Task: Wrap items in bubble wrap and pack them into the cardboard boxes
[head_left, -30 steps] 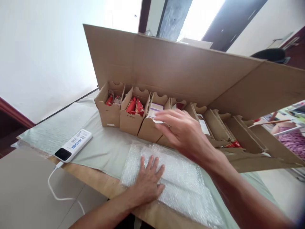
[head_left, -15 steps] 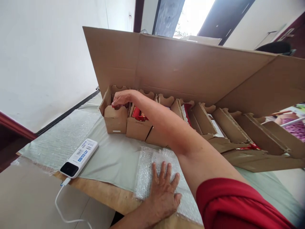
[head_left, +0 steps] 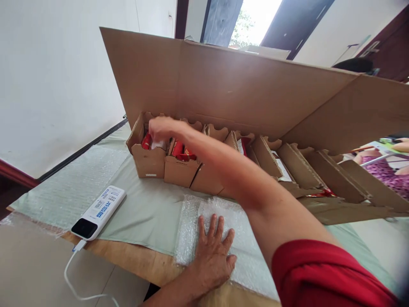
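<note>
My left hand (head_left: 212, 256) lies flat, fingers spread, on a folded sheet of bubble wrap (head_left: 252, 260) near the table's front edge. My right arm crosses over to the far left, where my right hand (head_left: 159, 128) is curled closed above the leftmost cardboard compartment (head_left: 148, 164). Its fingertips are blurred and point down, partly hidden. A red packet (head_left: 146, 141) shows in that compartment beside the hand, and a pale, whitish patch sits just under the fingers. In the neighbouring compartment lie several red packets (head_left: 179, 149).
A tall cardboard panel (head_left: 223, 81) stands behind the row of cardboard dividers (head_left: 306, 166). To the left, a white power bank (head_left: 100, 211) with a plugged-in cable (head_left: 72, 285) rests on the pale green cloth (head_left: 137, 217). More bubble wrap (head_left: 83, 175) covers the table's left end. A person's patterned purple clothing (head_left: 380, 175) shows at right.
My right hand has risen slightly from the leftmost compartment, showing the red packet and whitish patch below it. My left hand stays flat on the bubble wrap. The view has shifted a little.
</note>
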`<state>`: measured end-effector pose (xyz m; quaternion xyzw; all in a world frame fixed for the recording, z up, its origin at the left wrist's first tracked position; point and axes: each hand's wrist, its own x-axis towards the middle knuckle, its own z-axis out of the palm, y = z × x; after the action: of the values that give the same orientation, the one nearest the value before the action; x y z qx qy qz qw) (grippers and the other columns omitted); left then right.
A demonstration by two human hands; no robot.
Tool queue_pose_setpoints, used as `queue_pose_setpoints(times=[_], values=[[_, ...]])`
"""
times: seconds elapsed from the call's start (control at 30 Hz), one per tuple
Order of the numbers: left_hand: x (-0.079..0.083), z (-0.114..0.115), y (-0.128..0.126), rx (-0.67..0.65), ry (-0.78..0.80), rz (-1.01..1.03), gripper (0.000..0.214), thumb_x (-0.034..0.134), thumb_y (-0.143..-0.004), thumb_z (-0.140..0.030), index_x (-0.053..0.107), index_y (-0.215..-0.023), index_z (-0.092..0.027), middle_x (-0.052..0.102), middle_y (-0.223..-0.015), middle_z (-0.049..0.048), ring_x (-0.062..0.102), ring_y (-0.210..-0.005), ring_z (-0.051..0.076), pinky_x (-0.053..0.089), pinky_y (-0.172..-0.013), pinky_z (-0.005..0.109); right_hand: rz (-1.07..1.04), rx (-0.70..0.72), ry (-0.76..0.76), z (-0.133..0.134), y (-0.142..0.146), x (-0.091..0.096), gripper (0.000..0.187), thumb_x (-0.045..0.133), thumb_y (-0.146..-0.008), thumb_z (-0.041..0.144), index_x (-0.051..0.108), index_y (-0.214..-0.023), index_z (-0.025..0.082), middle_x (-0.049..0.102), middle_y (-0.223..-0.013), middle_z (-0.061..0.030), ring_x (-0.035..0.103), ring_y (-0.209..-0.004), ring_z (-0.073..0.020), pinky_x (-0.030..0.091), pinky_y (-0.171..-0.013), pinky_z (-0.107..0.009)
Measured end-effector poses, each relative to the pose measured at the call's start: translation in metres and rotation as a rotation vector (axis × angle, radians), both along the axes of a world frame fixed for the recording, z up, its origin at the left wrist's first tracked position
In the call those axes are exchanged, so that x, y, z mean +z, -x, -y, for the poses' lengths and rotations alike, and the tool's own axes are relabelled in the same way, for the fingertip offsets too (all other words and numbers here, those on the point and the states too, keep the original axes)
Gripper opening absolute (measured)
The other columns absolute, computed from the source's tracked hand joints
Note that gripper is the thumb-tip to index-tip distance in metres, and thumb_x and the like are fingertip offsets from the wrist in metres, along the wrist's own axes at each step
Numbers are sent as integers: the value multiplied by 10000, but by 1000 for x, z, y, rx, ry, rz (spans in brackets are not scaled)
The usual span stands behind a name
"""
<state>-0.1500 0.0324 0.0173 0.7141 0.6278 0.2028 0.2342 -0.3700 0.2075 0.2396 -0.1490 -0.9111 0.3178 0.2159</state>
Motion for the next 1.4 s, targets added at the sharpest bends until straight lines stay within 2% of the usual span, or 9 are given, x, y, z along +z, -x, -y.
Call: queue_pose_setpoints(times=[0.13, 0.23, 0.4, 0.57, 0.67, 0.77, 0.9, 1.1, 1.4], values=[[6, 1, 1, 2, 29, 13, 650, 439, -996, -507, 374, -1574, -218, 141, -1688, 193, 29, -1572, 390, 20, -1207, 749, 99, 36, -298, -5, -74, 65, 94, 615, -788, 29, 703, -788, 60, 623, -717, 34, 640, -878, -135, 486, -924, -326], [1, 2, -2, 36, -33, 8, 659, 488, -976, -501, 384, -1569, -232, 171, -1686, 190, 71, -1572, 393, 47, -1212, 738, -115, -2, -227, 13, -153, 70, 102, 605, -854, 161, 670, -799, 105, 612, -738, 25, 557, -750, -96, 470, -783, -251], [-3, 9, -6, 158, -275, 197, 689, 617, -900, -461, 462, -1516, -195, 271, -1672, 180, 132, -1571, 386, 87, -1244, 678, -312, -190, 239, 54, -279, -14, 225, 601, -909, 374, 623, -790, 184, 598, -706, 26, 526, -663, -114, 442, -656, -251], [21, 35, -8, 274, -195, 1087, 810, 541, -848, -748, 507, -1444, -201, 549, -1480, 173, 490, -1393, 367, 411, -1149, 570, -528, -452, 697, 95, -356, -102, 310, 646, -870, 505, 597, -769, 216, 611, -694, 7, 555, -662, -157, 484, -651, -290], [45, 43, -23, 298, -47, 1495, 769, 581, -806, -779, 608, -1316, -204, 644, -1353, 144, 570, -1299, 338, 510, -1045, 506, -562, -538, 844, 119, -380, -138, 294, 663, -849, 477, 591, -738, 214, 601, -672, 10, 551, -627, -152, 479, -616, -283], [57, 40, -43, 564, 17, 1573, 601, 810, -725, -538, 671, -1204, -203, 733, -1171, 86, 647, -1175, 286, 539, -976, 419, -489, -585, 865, 141, -403, -159, 250, 649, -865, 441, 619, -780, 208, 597, -682, 16, 552, -588, -141, 482, -596, -283], [54, 32, -55, 747, -86, 1416, 461, 861, -678, -466, 719, -990, -158, 742, -940, 44, 694, -911, 225, 579, -781, 339, -513, -841, 387, 169, -437, -154, 98, 635, -924, 307, 658, -988, 237, 668, -863, -11, 626, -719, -166, 525, -703, -319], [52, 38, -57, 520, 46, 1168, 413, 855, -699, -493, 743, -918, -161, 742, -846, 25, 673, -779, 182, 549, -742, 284, -248, -458, -4, 186, -441, -128, 417, 733, -866, 363, 655, -1261, 253, 676, -1289, -116, 619, -1194, -315, 497, -1019, -502], [66, 57, -31, 343, 398, 1633, 665, 862, -553, -585, 778, -1084, -195, 763, -1131, 136, 676, -1136, 420, 538, -985, 577, -576, -632, 998, 162, -439, -174, 485, 745, -821, 498, 605, -1202, 233, 722, -895, -39, 693, -783, -212, 580, -719, -333]])
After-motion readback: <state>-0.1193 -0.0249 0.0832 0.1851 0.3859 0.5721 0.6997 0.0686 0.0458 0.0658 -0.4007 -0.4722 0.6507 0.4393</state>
